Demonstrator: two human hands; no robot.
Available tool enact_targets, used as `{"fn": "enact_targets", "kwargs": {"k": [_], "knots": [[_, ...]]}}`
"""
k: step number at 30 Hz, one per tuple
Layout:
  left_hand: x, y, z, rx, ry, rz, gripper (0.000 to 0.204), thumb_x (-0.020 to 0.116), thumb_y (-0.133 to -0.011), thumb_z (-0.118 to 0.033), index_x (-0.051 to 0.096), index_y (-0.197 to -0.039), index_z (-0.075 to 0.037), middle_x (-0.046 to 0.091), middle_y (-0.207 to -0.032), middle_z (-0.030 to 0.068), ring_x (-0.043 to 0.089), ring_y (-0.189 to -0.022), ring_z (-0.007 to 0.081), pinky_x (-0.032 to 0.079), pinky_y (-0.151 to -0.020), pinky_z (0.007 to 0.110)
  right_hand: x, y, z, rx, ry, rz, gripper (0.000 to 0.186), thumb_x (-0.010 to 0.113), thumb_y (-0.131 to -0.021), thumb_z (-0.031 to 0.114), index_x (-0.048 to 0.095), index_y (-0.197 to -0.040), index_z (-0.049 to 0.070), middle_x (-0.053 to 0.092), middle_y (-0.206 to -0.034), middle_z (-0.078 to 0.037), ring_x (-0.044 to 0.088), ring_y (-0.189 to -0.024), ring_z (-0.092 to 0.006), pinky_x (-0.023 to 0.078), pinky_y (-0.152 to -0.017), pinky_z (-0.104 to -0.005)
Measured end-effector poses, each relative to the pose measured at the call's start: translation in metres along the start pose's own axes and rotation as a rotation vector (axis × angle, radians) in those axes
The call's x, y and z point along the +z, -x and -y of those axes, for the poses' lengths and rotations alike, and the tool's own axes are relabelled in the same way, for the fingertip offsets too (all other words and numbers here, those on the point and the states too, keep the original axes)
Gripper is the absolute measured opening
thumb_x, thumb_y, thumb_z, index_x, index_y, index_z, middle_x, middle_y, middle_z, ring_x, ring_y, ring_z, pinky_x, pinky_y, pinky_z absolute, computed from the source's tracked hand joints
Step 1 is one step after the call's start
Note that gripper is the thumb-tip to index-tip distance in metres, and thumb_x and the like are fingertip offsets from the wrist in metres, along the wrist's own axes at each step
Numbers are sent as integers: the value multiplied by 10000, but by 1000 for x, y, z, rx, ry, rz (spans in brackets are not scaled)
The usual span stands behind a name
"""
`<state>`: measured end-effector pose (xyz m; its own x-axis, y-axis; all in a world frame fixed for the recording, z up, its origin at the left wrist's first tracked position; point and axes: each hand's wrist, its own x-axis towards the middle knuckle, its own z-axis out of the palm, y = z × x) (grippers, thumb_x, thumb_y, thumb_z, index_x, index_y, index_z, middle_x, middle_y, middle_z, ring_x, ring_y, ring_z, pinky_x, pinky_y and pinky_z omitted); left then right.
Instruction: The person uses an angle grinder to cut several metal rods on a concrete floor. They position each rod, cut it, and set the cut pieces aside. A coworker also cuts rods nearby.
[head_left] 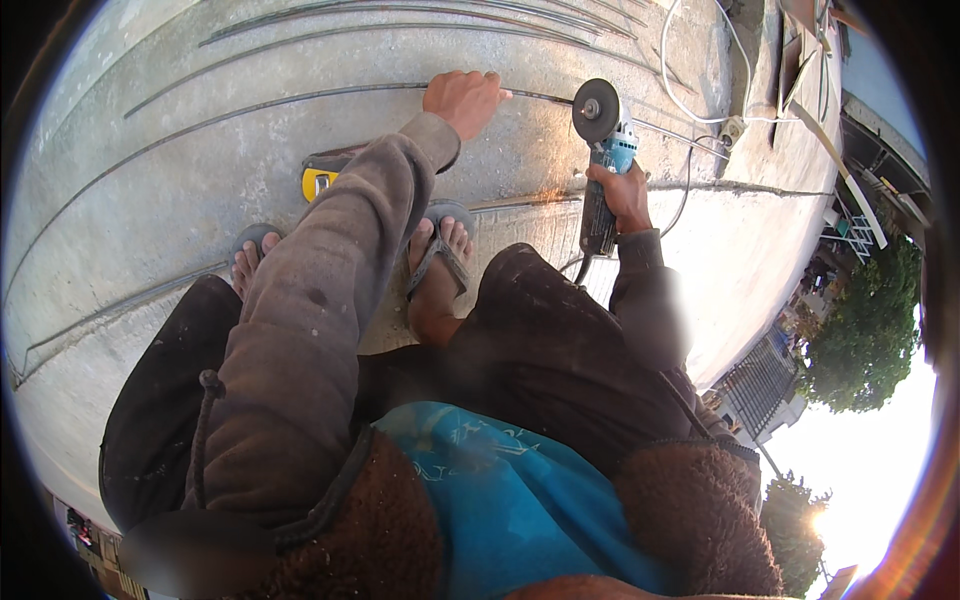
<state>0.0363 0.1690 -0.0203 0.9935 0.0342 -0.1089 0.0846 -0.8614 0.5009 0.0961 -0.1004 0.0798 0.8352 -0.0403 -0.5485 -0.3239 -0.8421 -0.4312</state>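
My left hand [465, 103] is closed around a long thin steel rod [540, 96] and presses it to the concrete. In my right hand [624, 198] is an angle grinder [599, 215] with a blue-green head and dark body. Its dark disc [596, 112] meets the rod just right of my left hand, and orange sparks [552, 165] spray down toward me across the ground. Whether the disc spins cannot be made out. By my left forearm lies a yellow and black tape measure [312, 184], partly hidden by the sleeve.
Several more rods [400, 25] lie along the far side of the concrete [250, 190]. A white cable [664, 60] loops at the far right near a socket [733, 130]. The grinder's dark cord [688, 190] trails on the ground. My sandalled feet [440, 250] are close to the work.
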Motion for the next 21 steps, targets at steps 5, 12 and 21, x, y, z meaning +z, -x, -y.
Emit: {"fn": "enact_targets", "kwargs": {"k": [5,12,21], "knots": [[1,-3,0,-9,-5,18,329,553,-989,-391,685,-918,-99,718,-752,73,724,-691,212,580,-584,340,-1,-3,-10,-7,45,-14,478,768,-691,202,650,-1093,-29,706,-938,-126,670,-841,-213,524,-756,-357],[-1,-1,-2,-8,22,36,329,543,-996,-381,683,-935,-89,720,-776,80,726,-714,224,580,-590,350,-1,-1,-2,-32,6,-2,457,759,-702,189,647,-1092,-21,701,-922,-109,663,-824,-200,520,-737,-343],[8,-1,-1,-31,75,29,334,520,-1000,-381,670,-952,-87,712,-777,117,711,-739,313,557,-645,436,1,-6,12,39,-63,4,447,753,-702,169,643,-1094,-16,693,-916,-91,658,-814,-181,516,-721,-329]]}}
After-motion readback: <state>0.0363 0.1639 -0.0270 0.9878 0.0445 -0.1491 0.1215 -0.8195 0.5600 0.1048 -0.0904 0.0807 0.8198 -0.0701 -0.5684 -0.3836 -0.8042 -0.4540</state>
